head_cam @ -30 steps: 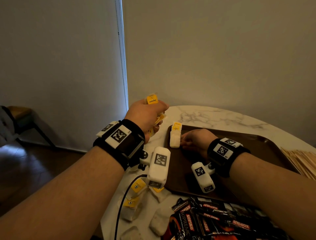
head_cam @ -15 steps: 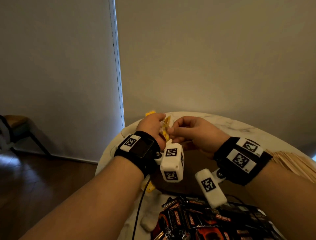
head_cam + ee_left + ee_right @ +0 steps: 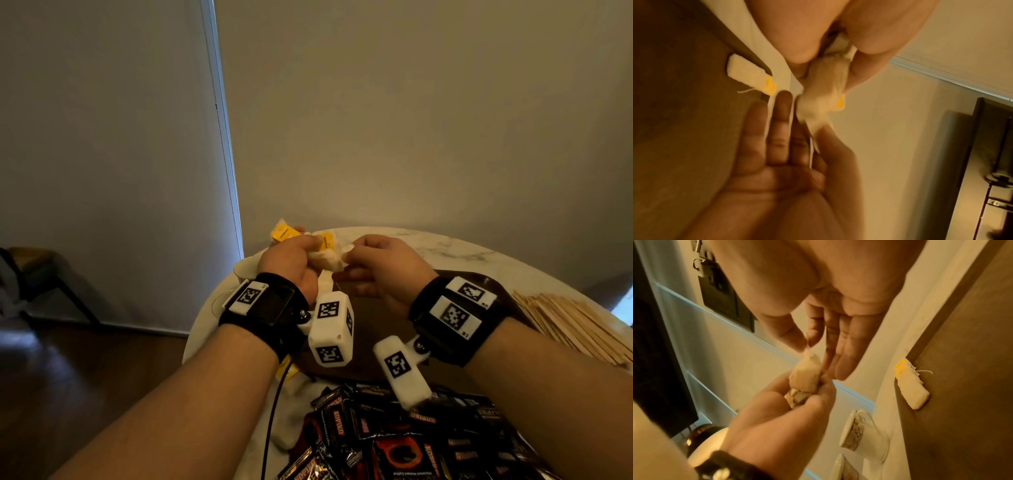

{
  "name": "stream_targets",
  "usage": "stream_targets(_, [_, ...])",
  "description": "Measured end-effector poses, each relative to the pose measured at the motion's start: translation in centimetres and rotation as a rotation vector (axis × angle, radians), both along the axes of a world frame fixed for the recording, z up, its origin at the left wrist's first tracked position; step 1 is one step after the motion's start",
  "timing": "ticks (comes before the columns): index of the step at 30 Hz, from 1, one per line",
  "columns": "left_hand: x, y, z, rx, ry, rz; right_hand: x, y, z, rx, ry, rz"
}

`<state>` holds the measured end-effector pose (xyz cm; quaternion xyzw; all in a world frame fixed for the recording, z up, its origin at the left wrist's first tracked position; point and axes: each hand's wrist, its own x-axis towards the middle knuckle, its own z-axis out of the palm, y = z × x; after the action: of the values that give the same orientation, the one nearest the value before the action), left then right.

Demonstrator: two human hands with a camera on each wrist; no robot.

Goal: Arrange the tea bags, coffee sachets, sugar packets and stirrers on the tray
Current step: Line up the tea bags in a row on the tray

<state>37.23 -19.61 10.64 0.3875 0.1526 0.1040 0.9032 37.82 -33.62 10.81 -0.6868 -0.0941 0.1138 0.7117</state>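
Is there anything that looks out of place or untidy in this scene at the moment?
Yes. The coffee sachets lie in a loose, overlapping heap on the table, not on the tray. Only one small stack of tea bags sits on the tray, at its corner. The left hand grips a crumpled bunch of tea bags.

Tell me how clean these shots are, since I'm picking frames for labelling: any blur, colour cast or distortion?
Head view: dim but fairly sharp, wide-angle bending of the wall edge, coffee sachets readable. Left wrist view: strong orange cast, motion blur on the tea bag and the right hand. Right wrist view: same warm cast, the left hand soft, tea bags on the tray clearer.
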Motion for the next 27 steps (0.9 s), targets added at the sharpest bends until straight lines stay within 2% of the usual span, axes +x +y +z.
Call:
stream_targets(5, [-1.1, 0.9, 0.4, 0.047, 0.051, -0.026, 0.5, -0.9, 0.8, 0.159, -0.036, -0.037])
stream_targets(10, [-1.6, 1.3, 0.4, 0.173, 0.074, -0.084, 1.0, -1.9, 1.4, 0.111, -0.141, 0.08])
stream_targets(14, [-1.6, 1.7, 0.6, 0.216, 0.075, -0.076, 0.7, -2.3, 2.0, 0.078, -0.151, 0.184])
stream_targets(16, [-1.7, 1.8, 0.6, 0.22, 0.081, -0.069, 0.4, -2.0, 1.8, 0.009, -0.185, 0.145])
stream_targets(19, [-1.9, 1.7, 0.3, 0.251, 0.098, -0.066, 0.4, -1.5, 1.3, -0.262, -0.368, 0.038])
stream_targets(21, [-2.1, 1.7, 0.2, 0.279, 0.105, -0.079, 0.4, -1.4, 1.2, -0.344, -0.429, 0.027])
stream_targets(24, [-2.2, 1.9, 0.2, 0.308, 0.121, -0.086, 0.7, -1.4, 1.3, -0.365, -0.423, 0.009])
stream_targets(27, [-2.1, 2.0, 0.3, 0.316, 0.125, -0.079, 1.1, -1.5, 1.5, -0.416, -0.331, -0.01])
